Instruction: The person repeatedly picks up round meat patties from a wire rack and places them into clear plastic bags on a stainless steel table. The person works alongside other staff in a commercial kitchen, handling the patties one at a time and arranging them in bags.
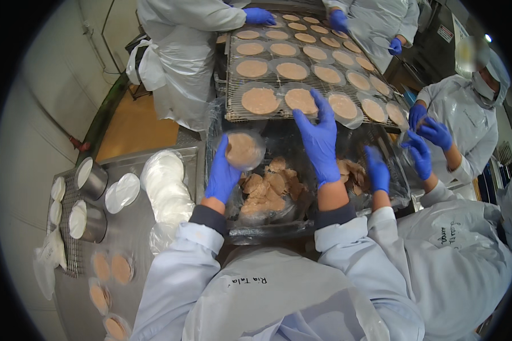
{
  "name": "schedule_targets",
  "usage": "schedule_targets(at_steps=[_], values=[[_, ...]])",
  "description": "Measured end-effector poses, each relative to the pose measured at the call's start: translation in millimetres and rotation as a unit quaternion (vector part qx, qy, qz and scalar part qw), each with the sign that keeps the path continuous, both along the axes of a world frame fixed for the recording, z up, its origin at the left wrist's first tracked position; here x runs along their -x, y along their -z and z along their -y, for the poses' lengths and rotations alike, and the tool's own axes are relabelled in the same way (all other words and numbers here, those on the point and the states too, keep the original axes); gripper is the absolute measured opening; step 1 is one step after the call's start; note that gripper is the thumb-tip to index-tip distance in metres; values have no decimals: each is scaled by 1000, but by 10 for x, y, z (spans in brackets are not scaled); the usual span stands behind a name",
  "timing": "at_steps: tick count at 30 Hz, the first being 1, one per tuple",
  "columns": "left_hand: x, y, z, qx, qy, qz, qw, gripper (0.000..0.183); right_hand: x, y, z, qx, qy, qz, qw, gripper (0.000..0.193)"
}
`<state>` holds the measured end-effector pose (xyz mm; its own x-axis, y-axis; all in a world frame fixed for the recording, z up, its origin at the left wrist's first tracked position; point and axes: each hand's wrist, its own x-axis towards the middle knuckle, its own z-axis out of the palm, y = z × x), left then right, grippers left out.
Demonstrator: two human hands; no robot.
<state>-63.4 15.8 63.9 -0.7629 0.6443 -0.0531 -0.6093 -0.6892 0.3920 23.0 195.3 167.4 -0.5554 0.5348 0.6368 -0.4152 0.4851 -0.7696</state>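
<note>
My left hand (221,175), in a blue glove, grips a thin round pinkish-beige patty (242,150) backed by a clear disc at its edge. The patty is slightly blurred and held above a plastic-lined bin (267,233). My right hand (320,145), also blue-gloved, is raised with thumb and fingers spread. Its fingertips are over the front edge of a wire conveyor (250,117), close to a patty on a clear disc (300,100); whether they touch it I cannot tell. Broken patty pieces (270,190) lie in the bin between my arms.
Rows of patties on discs cover the conveyor. On the left steel table (131,250) are stacked white discs (168,187), metal cylinders (88,220) and small patty stacks (121,268). Co-workers in white smocks stand around the conveyor; a co-worker's gloved hand (376,170) is close on my right.
</note>
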Motion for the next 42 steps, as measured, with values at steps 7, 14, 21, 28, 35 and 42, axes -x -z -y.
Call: schedule_targets(at_steps=[7,14,21,28,35,42], values=[[139,-485,-793,-70,33,-26,997,46,163,439,-391,-384,172,242,874,49],[51,-59,-478,17,-2,-30,999,42,2,48,-33,-71,60,68,993,30],[-524,-477,459,-1,-26,13,1000,40,-182,71,895,-195,-276,228,913,33],[-1341,-108,2018,246,-298,117,915,47,130,489,899,375,-431,183,800,42],[-2029,248,2725,339,-607,143,704,32,467,253,419,679,-251,-36,689,76],[-1564,781,2463,846,-219,-353,333,43,534,184,364,726,-290,-52,622,60]])
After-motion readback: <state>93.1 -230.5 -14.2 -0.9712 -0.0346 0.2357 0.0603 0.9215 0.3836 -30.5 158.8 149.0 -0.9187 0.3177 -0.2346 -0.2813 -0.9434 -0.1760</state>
